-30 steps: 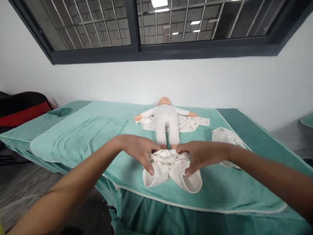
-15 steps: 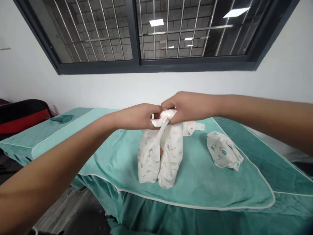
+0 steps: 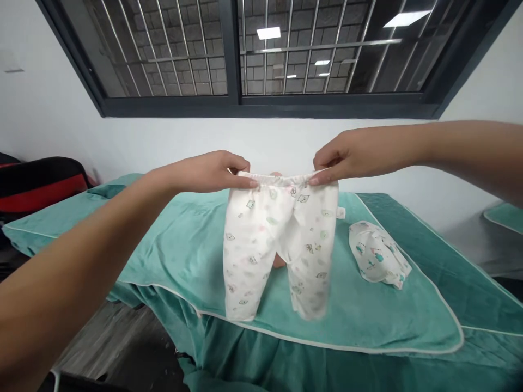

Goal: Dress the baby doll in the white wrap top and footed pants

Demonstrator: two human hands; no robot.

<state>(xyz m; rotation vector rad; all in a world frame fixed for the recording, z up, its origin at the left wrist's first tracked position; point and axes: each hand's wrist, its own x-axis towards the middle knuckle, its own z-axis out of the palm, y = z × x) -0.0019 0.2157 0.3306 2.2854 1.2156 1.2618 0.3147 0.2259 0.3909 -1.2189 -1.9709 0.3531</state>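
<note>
A pair of small white baby pants [image 3: 261, 234] with a printed pattern hangs spread out by its waistband, both legs pointing down toward me. My left hand [image 3: 220, 171] pinches the left end of the waistband between thumb and fingers. At the right end, my right hand [image 3: 337, 158] grips the band the same way. Behind the pants, something skin-coloured shows in small parts above the band and between the legs; most of it is hidden. A bit of white cloth [image 3: 340, 213] peeks out beside the right leg.
A crumpled white printed cloth [image 3: 378, 256] lies to the right on the green mat [image 3: 388, 321], which covers a green-draped bed [image 3: 408, 223]. Behind stands a white wall below a barred window [image 3: 269, 106]. A black and red chair [image 3: 41, 185] is at the far left.
My hands have moved apart from each other, my right hand going right and up. The bunched pants are now stretched open along the waistband, with their legs spread.
</note>
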